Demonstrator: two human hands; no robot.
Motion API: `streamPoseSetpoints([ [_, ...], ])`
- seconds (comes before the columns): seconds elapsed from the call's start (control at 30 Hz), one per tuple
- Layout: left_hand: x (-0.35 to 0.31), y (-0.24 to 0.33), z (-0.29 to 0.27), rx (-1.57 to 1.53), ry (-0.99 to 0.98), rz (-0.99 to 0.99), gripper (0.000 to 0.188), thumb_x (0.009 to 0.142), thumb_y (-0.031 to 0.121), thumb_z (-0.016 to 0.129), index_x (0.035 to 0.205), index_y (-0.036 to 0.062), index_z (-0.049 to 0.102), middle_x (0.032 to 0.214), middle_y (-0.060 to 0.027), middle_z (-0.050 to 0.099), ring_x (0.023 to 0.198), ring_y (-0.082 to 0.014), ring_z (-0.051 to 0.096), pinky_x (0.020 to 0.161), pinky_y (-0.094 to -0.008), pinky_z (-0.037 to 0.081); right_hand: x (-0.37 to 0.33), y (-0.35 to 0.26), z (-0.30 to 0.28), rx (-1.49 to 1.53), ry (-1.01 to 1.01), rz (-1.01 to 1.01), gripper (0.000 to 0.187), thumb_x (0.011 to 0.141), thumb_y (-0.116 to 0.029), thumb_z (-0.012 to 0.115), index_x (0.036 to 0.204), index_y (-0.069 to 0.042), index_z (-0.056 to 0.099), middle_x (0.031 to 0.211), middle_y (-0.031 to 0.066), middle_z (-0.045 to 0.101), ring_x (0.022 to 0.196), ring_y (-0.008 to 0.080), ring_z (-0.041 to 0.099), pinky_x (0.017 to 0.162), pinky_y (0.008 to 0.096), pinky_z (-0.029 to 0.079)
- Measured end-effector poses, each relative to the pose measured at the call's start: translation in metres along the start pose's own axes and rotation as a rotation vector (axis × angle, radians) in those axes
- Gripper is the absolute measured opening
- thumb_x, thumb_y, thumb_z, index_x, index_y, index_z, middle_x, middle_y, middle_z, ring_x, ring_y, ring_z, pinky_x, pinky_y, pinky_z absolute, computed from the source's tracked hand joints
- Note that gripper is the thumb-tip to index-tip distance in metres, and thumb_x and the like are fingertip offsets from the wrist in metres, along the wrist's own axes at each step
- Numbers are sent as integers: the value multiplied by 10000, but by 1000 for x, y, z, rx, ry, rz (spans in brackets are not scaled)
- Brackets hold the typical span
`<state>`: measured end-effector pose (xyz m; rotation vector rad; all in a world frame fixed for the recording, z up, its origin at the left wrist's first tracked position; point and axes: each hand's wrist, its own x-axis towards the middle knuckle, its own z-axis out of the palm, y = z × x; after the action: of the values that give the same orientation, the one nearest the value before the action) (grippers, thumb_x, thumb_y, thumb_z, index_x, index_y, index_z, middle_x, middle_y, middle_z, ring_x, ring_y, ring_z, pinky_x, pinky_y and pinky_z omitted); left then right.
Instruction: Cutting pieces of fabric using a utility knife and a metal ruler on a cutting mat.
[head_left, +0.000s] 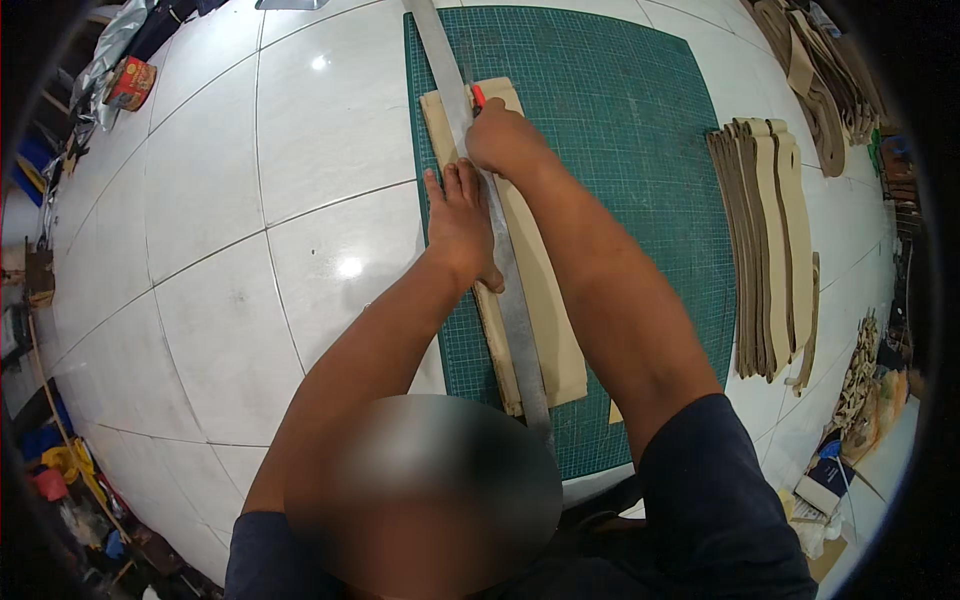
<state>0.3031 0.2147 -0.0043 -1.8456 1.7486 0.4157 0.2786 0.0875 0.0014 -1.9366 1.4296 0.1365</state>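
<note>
A long beige strip of leather-like material (555, 345) lies lengthwise on a green cutting mat (620, 130). Along it runs a long metal ruler (515, 310), which extends past the strip at both ends. My left hand (460, 225) presses flat on the ruler and the strip, fingers stretched out and thumb apart. Farther up, my right hand (508, 138) is closed around a red-handled cutter knife (478, 97), held against the ruler's right edge near the strip's far end. Its blade shows only faintly.
Right of the mat, a stack of folded beige strips (765, 250) lies on the white tiled floor (340, 130). More brown strips (815, 90) are at the far right. A red tin (131, 83) stands at the far left, and assorted clutter lines both sides.
</note>
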Motion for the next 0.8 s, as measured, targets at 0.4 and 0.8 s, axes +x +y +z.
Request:
streamPoseSetpoints([
  [0.4, -3, -1, 5, -30, 114, 14, 1437, 479, 708, 814, 1494, -109, 208, 1577, -289, 166, 1468, -442, 154, 1160, -617, 99, -61, 53, 15, -157, -115, -55, 388, 872, -134, 573, 1217, 33, 519, 1116, 263, 665, 1071, 409, 645, 921, 483, 503],
  [0.8, 7, 2, 10, -54, 145, 3, 1480, 432, 674, 849, 1475, -140, 189, 1560, -290, 196, 1463, -425, 178, 1156, -615, 136, -407, 204, 56, -217, -571, 251, 285, 929, -104, 451, 1187, 2, 390, 876, 292, 668, 835, 472, 668, 742, 560, 524],
])
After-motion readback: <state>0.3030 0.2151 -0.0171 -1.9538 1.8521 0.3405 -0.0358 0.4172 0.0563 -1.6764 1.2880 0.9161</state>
